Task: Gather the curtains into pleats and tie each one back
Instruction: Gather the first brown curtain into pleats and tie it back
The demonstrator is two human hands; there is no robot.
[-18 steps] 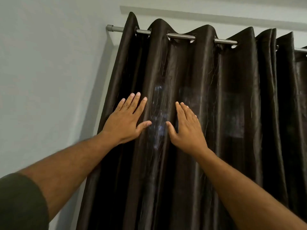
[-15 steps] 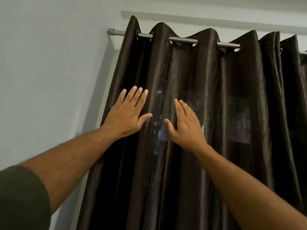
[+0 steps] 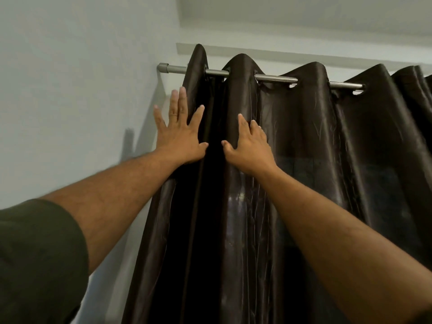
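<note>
A dark brown glossy curtain (image 3: 304, 160) hangs by eyelets from a grey metal rod (image 3: 273, 77) and falls in deep vertical folds. My left hand (image 3: 180, 134) lies flat with fingers spread on the curtain's outermost left fold, close under the rod. My right hand (image 3: 250, 146) presses on the neighbouring fold, its fingers slightly bent against the fabric and its thumb pointing left. A dark hollow between two folds separates the hands. Neither hand grips the cloth. No tie-back is in view.
A pale wall (image 3: 70, 90) runs along the left, right beside the curtain's edge and the rod's end cap (image 3: 163, 67). More curtain folds (image 3: 411, 94) continue off the right edge. A ceiling recess sits above the rod.
Both hands have slid upward along the curtain toward the rod. The left hand now sits on the outer edge fold with fingers spread wider, and the view has tilted up.
</note>
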